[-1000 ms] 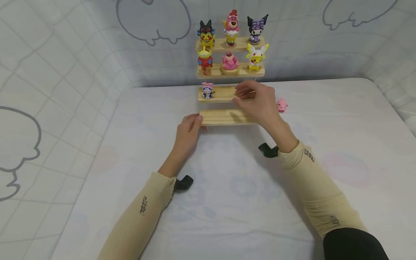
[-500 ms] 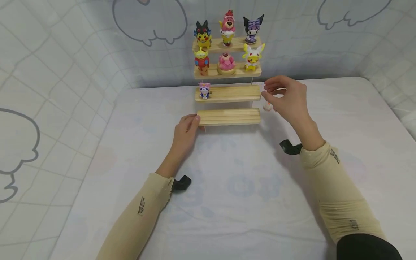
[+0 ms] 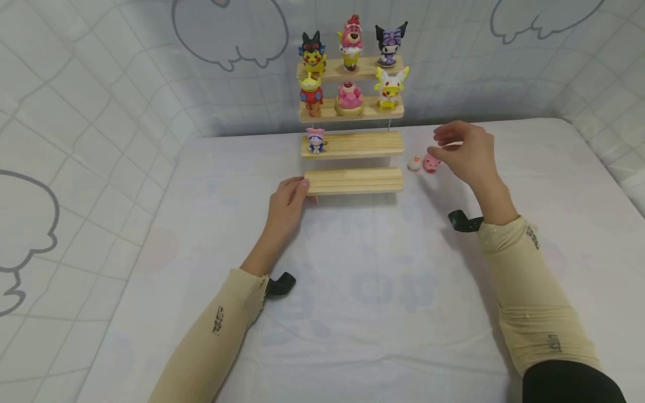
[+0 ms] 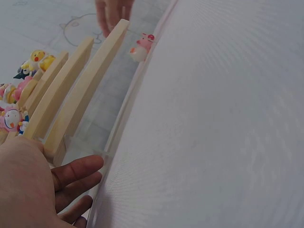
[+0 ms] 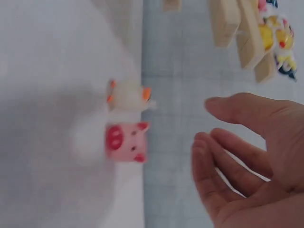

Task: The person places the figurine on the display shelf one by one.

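A tiered wooden display stand [image 3: 354, 182] rises in steps against the backdrop. My left hand [image 3: 285, 208] grips the left end of its lowest step, thumb at the top edge and fingertips showing below. In the left wrist view, the fingers [image 4: 78, 171] reach beside the stand's clear support. My right hand [image 3: 466, 151] hovers right of the stand with nothing in it, thumb and fingers apart. Just below and left of its fingertips, a pink pig figurine [image 3: 431, 163] sits on the table beside a small white figurine [image 3: 414, 164] with orange parts.
Several figurines fill the two upper steps, among them a pink bear [image 3: 350, 99] and a purple-black figure [image 3: 389, 45]. One small pink-and-blue figurine [image 3: 316, 141] stands at the left of the third step. A white cloth [image 3: 353, 324] covers the table.
My right hand has moved right, from over the third step to beside the pig figurine, bringing the white figurine into sight. My left hand keeps its place on the stand.
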A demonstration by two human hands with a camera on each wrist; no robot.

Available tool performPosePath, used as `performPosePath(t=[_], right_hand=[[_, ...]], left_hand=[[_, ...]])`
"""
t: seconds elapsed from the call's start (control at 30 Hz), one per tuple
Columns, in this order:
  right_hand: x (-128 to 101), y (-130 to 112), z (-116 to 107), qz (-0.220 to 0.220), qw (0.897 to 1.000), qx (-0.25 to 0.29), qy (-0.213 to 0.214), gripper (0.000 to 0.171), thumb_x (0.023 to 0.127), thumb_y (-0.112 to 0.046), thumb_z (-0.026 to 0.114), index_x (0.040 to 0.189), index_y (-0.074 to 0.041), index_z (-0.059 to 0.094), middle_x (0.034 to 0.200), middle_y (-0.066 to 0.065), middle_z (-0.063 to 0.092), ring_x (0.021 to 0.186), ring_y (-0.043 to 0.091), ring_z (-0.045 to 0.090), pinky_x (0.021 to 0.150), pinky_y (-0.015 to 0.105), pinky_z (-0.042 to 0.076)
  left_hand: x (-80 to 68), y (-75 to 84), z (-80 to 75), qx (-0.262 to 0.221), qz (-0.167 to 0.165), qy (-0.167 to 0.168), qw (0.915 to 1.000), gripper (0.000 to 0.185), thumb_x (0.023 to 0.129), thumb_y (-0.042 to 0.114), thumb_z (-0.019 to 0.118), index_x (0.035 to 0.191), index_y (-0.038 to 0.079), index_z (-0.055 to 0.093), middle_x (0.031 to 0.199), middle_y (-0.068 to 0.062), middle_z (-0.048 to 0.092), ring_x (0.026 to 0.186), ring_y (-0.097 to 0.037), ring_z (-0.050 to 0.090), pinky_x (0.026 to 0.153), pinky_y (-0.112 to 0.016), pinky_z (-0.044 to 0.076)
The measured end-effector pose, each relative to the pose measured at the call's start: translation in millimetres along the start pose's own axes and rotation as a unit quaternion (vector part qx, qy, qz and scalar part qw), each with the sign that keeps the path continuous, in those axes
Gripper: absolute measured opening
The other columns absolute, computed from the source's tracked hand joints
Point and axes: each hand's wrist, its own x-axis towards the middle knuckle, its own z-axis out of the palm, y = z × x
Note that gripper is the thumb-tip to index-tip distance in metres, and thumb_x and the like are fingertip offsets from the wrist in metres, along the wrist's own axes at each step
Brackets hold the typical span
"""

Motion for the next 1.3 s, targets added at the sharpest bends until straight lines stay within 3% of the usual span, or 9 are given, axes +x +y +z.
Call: performPosePath(t=[0.1, 0.3, 0.53, 0.7, 0.97, 1.2, 1.3], right_hand=[[2.2, 9.8, 0.2, 0.027, 0.999, -0.014, -0.043, 0.049, 0.096, -0.022, 0.079, 0.138, -0.002, 0.064, 0.134, 0.022, 0.069, 0.121, 0.036, 0.066, 0.104, 0.047, 0.055], [6.0, 25.0, 3.6, 0.047, 0.994, -0.033, -0.096, 0.057, 0.095, -0.026, 0.08, 0.143, -0.003, 0.06, 0.137, 0.023, 0.066, 0.126, 0.039, 0.064, 0.095, 0.044, 0.054], [5.3, 35.4, 9.0, 0.067, 0.989, -0.032, -0.129, 0.06, 0.096, -0.023, 0.077, 0.147, -0.001, 0.055, 0.139, 0.025, 0.062, 0.129, 0.041, 0.059, 0.104, 0.054, 0.049], [5.7, 40.0, 11.2, 0.067, 0.99, -0.032, -0.122, 0.057, 0.096, -0.022, 0.078, 0.145, -0.002, 0.057, 0.137, 0.024, 0.063, 0.126, 0.04, 0.059, 0.1, 0.049, 0.049], [5.8, 38.7, 11.5, 0.05, 0.992, -0.04, -0.109, 0.053, 0.096, -0.022, 0.076, 0.142, -0.001, 0.06, 0.134, 0.023, 0.066, 0.123, 0.038, 0.062, 0.095, 0.045, 0.049], [4.5, 29.7, 0.4, 0.024, 0.998, -0.035, -0.037, 0.051, 0.093, -0.026, 0.079, 0.138, -0.006, 0.065, 0.128, 0.019, 0.072, 0.117, 0.034, 0.069, 0.075, 0.015, 0.045], [3.5, 25.5, -2.3, 0.013, 0.999, -0.03, -0.02, 0.049, 0.093, -0.026, 0.079, 0.136, -0.006, 0.067, 0.127, 0.019, 0.073, 0.114, 0.035, 0.071, 0.074, 0.01, 0.044]], left_hand=[[0.1, 0.0, 0.3, 0.001, 0.001, 0.001, 1.0, 0.05, 0.112, 0.043, 0.046, 0.118, 0.002, 0.076, 0.146, -0.015, 0.061, 0.141, -0.032, 0.054, 0.12, -0.048, 0.039], [-0.6, 0.3, 0.4, -0.001, 0.001, 0.001, 1.0, 0.05, 0.112, 0.042, 0.046, 0.114, 0.002, 0.076, 0.147, -0.015, 0.06, 0.142, -0.032, 0.053, 0.12, -0.048, 0.039], [-0.8, -0.3, 2.1, -0.004, 0.0, -0.001, 1.0, 0.05, 0.112, 0.043, 0.046, 0.107, 0.005, 0.076, 0.146, -0.014, 0.06, 0.142, -0.031, 0.053, 0.12, -0.048, 0.04], [-0.6, 0.1, 2.6, -0.004, 0.001, -0.002, 1.0, 0.051, 0.112, 0.044, 0.045, 0.109, 0.005, 0.076, 0.147, -0.014, 0.06, 0.142, -0.031, 0.053, 0.12, -0.049, 0.039], [-0.5, -0.1, 1.6, -0.005, 0.002, -0.002, 1.0, 0.051, 0.112, 0.043, 0.046, 0.091, 0.007, 0.075, 0.146, -0.014, 0.061, 0.142, -0.031, 0.053, 0.12, -0.049, 0.039], [0.8, -0.5, 1.0, -0.005, 0.003, -0.003, 1.0, 0.052, 0.112, 0.045, 0.045, 0.091, 0.008, 0.075, 0.146, -0.013, 0.061, 0.142, -0.03, 0.052, 0.12, -0.049, 0.039], [1.2, -1.5, 0.9, -0.004, 0.002, -0.003, 1.0, 0.051, 0.112, 0.045, 0.045, 0.094, 0.008, 0.076, 0.147, -0.013, 0.06, 0.142, -0.03, 0.052, 0.12, -0.049, 0.039]])
